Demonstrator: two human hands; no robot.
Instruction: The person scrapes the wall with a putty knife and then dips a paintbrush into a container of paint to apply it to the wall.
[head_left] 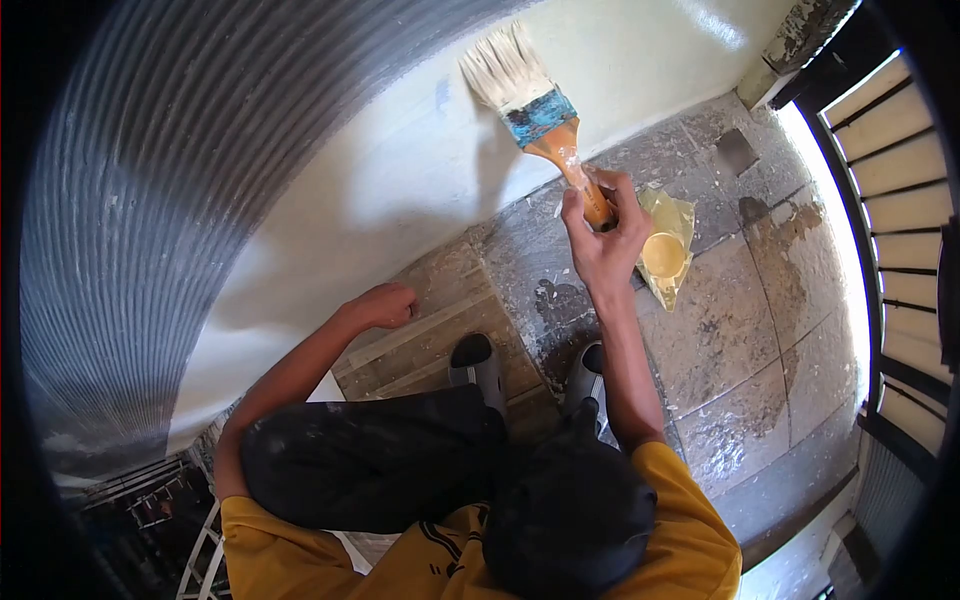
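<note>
A wide paintbrush [565, 150] with an orange handle, a blue-stained ferrule and whitish bristles is held up by my right hand [612, 235], whose fingers and thumb close round the handle's end. The bristles are over the pale wall [400, 160]; whether they touch it I cannot tell. Just right of my right hand, a small round pot of cream paint [664, 256] sits on a crumpled yellowish sheet [675, 215] on the floor. My left hand [388, 306] is curled into a loose fist near the wall's foot, and nothing shows in it.
Corrugated grey sheeting [200, 150] covers the upper left. Stained stone tiles [720, 330] lie at the right, beside a barred metal railing [905, 190]. Wood-patterned flooring [430, 360] is near my feet. A white metal frame [205, 550] stands at the lower left.
</note>
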